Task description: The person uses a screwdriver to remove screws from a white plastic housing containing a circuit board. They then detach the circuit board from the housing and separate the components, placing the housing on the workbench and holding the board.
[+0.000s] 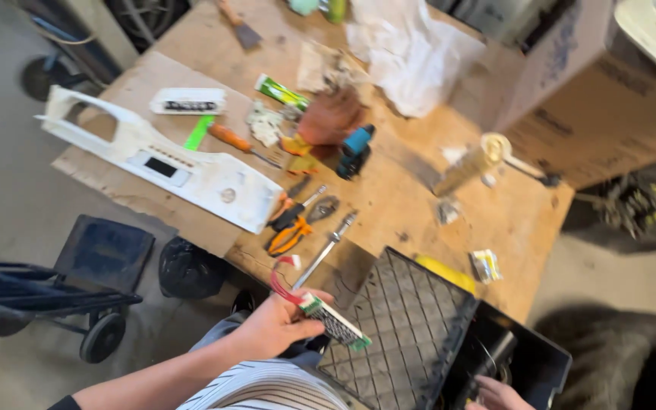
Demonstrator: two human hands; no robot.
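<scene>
Circuit board (333,323) beside workbench edge (282,269)

We note a white control panel (168,163), orange-handled pliers (288,237), a black lattice-patterned cover (404,326), a green circuit board (335,325) with red wires (281,282), and a striped sleeve (267,391)

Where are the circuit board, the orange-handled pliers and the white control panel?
circuit board (335,325): head view, middle of the board held in the left hand.
orange-handled pliers (288,237): head view, on the orange grips.
white control panel (191,171): head view, flat face beside its dark window.
</scene>
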